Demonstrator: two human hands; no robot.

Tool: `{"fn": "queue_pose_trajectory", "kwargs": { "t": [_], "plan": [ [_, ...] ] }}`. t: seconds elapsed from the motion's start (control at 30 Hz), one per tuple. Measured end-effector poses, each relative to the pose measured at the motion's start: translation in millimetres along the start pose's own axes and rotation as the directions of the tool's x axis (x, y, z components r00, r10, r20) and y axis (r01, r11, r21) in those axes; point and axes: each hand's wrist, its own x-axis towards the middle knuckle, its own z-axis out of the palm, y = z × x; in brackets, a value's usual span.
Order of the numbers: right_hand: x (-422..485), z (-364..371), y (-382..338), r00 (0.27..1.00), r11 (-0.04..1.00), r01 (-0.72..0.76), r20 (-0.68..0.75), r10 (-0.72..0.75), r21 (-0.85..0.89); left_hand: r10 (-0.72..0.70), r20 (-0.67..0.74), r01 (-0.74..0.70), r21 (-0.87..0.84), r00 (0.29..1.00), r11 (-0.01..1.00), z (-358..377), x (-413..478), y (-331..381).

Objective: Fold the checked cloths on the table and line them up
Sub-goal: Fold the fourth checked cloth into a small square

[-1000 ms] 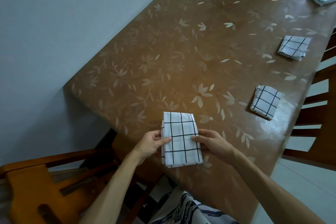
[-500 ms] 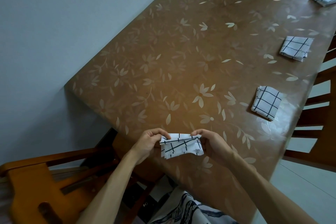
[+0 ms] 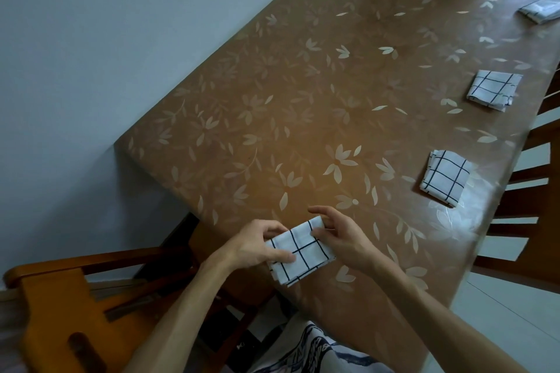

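**Small folded cloth held flat at the near table edge**

The brown table point(image 3: 318, 100), covered in a pale leaf-and-flower pattern, fills most of your view and runs diagonally from the near edge up to the far right corner. A plain grey wall point(image 3: 106, 39) stands along its left side. At lower left sits an orange wooden chair point(image 3: 54, 306), and a darker slatted chair back point(image 3: 521, 200) stands beside the table's right edge.

Your two forearms reach in from the bottom. Between them, near the table's front edge, lies the checked cloth point(image 3: 303, 254), white with black grid lines, folded down to a small square and tilted a little. Your left hand point(image 3: 257, 247) has hold of its left side: the thumb lies on top of the fabric and the fingers curl over the cloth's upper left edge. Your right hand point(image 3: 339, 236) is at the cloth's upper right corner, thumb pressing on that corner, while the index finger is stretched out above the table and the other fingers are loosely bent; whether they touch the cloth underneath you cannot tell from here.

Three more folded cloths lie in a row along the right side, well apart from each other: the nearest folded cloth point(image 3: 445, 179), a second folded cloth point(image 3: 494, 89) farther up, and a third folded cloth point(image 3: 542, 10) cut off by the frame's right edge.
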Motion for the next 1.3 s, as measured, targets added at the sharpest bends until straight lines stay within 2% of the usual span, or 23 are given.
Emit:
{"fn": "queue_pose_trajectory", "kwargs": {
  "t": [0.07,0.13,0.2,0.3,0.43,0.63,0.73,0.83,1.07,1.13,1.2,1.23,1.3],
  "plan": [
    [-1.0,3.9,-7.6,0.997,0.998,0.068,0.031,-0.067,-0.013,0.026,0.014,-0.027,0.052,1.000,0.998,0.3,-3.6,6.1],
    [-4.0,9.0,-20.9,0.994,0.993,0.109,-0.011,-0.109,-0.052,0.060,-0.044,-0.058,0.050,0.997,0.997,2.9,-8.4,11.3],
    [-2.5,18.0,-32.3,0.976,0.982,0.130,-0.159,-0.152,-0.140,0.106,-0.096,-0.104,0.028,0.990,0.994,6.5,-13.2,16.5],
    [6.6,28.6,-38.4,0.901,0.933,0.154,-0.341,-0.269,-0.326,0.128,-0.114,-0.134,-0.047,0.985,0.990,13.5,-22.3,23.7],
    [14.2,27.5,-39.3,0.894,0.882,0.162,-0.313,-0.321,-0.443,0.159,-0.125,-0.174,-0.113,0.979,0.978,13.2,-41.5,27.7],
    [17.3,28.5,-49.9,0.859,0.880,0.233,-0.336,-0.385,-0.414,0.183,-0.224,-0.235,-0.232,0.957,0.944,17.0,-55.9,22.2],
    [15.6,34.4,-52.4,0.845,0.889,0.237,-0.367,-0.388,-0.393,0.145,-0.163,-0.185,-0.269,0.976,0.945,11.9,-58.0,18.3],
    [18.5,37.2,-56.5,0.818,0.892,0.254,-0.409,-0.405,-0.375,0.116,-0.092,-0.133,-0.218,0.989,0.967,-4.6,-57.7,18.5],
    [43.9,42.3,-79.6,0.801,0.912,0.239,-0.463,-0.379,-0.333,0.178,-0.261,-0.222,-0.150,0.949,0.964,-31.5,-65.0,16.0],
    [49.2,43.6,-86.8,0.788,0.921,0.226,-0.497,-0.364,-0.317,0.181,-0.396,-0.237,-0.096,0.900,0.967,-39.7,-65.9,6.2],
    [53.7,48.9,-95.8,0.783,0.914,0.219,-0.497,-0.373,-0.341,0.099,-0.555,-0.226,-0.165,0.826,0.960,-42.8,-67.1,5.0],
    [54.6,53.6,-102.1,0.785,0.907,0.229,-0.484,-0.387,-0.353,0.038,-0.580,-0.216,-0.241,0.814,0.946,-43.1,-67.3,7.9],
    [56.2,63.4,-118.0,0.782,0.884,0.271,-0.447,-0.433,-0.382,-0.023,-0.502,-0.200,-0.386,0.865,0.901,-42.7,-71.0,21.0]
  ]
}}
